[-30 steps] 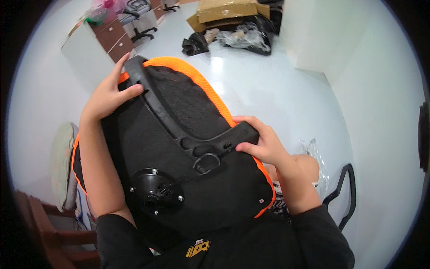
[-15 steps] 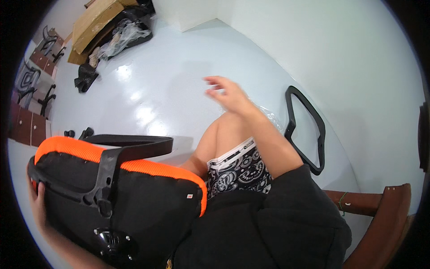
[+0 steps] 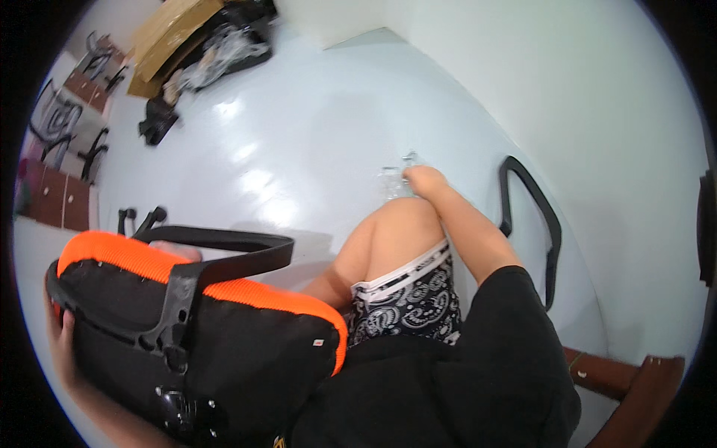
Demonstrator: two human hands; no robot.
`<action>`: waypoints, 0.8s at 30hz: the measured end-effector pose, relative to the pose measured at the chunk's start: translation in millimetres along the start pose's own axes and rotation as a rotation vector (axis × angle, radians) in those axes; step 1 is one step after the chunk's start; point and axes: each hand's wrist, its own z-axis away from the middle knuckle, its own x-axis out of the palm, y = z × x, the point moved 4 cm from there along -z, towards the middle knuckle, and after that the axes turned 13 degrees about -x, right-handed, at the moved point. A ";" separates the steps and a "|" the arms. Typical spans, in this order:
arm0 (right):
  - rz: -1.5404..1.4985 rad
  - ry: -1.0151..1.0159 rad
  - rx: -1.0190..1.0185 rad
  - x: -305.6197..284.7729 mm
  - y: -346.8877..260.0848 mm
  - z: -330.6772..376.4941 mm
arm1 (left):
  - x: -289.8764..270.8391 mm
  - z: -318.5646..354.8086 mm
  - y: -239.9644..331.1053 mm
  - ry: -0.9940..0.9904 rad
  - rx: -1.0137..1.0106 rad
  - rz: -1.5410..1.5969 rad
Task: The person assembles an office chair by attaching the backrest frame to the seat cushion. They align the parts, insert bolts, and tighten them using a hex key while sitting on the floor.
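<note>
An office chair seat (image 3: 246, 358) with a black underside and bright orange mesh edge leans across my lap at the left. My left hand (image 3: 64, 347) is closed round its left edge, thumb on the black side and the other fingers mostly hidden. One black loop armrest (image 3: 243, 265) is fixed to the seat and sticks out over the orange edge. Beyond my bent knee, my right hand (image 3: 426, 180) reaches down to the floor. Its fingers are closed on a clear plastic bag (image 3: 390, 179) with small shiny bits; the fingertips are partly hidden.
A second black loop armrest (image 3: 554, 231) lies on the floor by the right wall. Brown wooden furniture (image 3: 612, 377) stands at my lower right. Far left are a cardboard box (image 3: 175, 37), crumpled plastic (image 3: 224, 56), a black bag (image 3: 157, 119), cabinets (image 3: 63, 198) and office chairs (image 3: 60, 119).
My right hand has gone from open in the air above my knee down to the clear plastic on the floor. My left hand still grips the seat. The view has shifted slightly.
</note>
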 end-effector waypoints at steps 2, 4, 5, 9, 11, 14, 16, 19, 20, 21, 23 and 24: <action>0.057 -0.125 0.061 11.2 6.5 -7.1 | -1.0 1.9 -8.3 -0.025 -0.029 0.068; 0.087 -0.096 -0.015 10.4 2.7 -6.0 | 4.2 9.3 4.1 -0.063 -0.125 0.114; 0.041 0.036 0.014 17.7 25.8 -2.6 | 8.9 2.8 16.7 -0.053 -0.090 0.147; 0.170 -0.029 0.005 2.7 0.7 1.6 | 7.9 7.3 44.6 -0.011 -0.044 0.124; 0.183 -0.013 0.014 -0.7 -4.9 0.1 | 11.0 6.0 43.3 -0.027 -0.060 0.106; 0.098 0.060 -0.030 0.3 -12.3 1.5 | 11.5 6.2 38.6 -0.025 -0.065 0.084; 0.021 0.084 -0.068 -0.5 -11.7 1.5 | 12.3 5.1 40.7 -0.024 -0.065 0.070; -0.239 0.183 -0.086 0.3 -0.9 3.0 | 14.0 3.3 39.9 -0.013 -0.061 0.067; -0.392 0.167 -0.024 1.7 0.0 3.3 | 14.5 3.5 38.9 -0.007 -0.063 0.067; -0.545 0.149 0.040 3.4 0.4 4.3 | 14.9 4.4 38.9 -0.009 -0.072 0.061; -0.731 0.151 0.076 -1.3 -3.0 1.6 | 14.7 4.7 39.9 -0.014 -0.086 0.051; -0.766 0.170 0.046 -6.3 -6.0 -2.7 | 14.5 4.6 38.3 -0.004 -0.081 0.034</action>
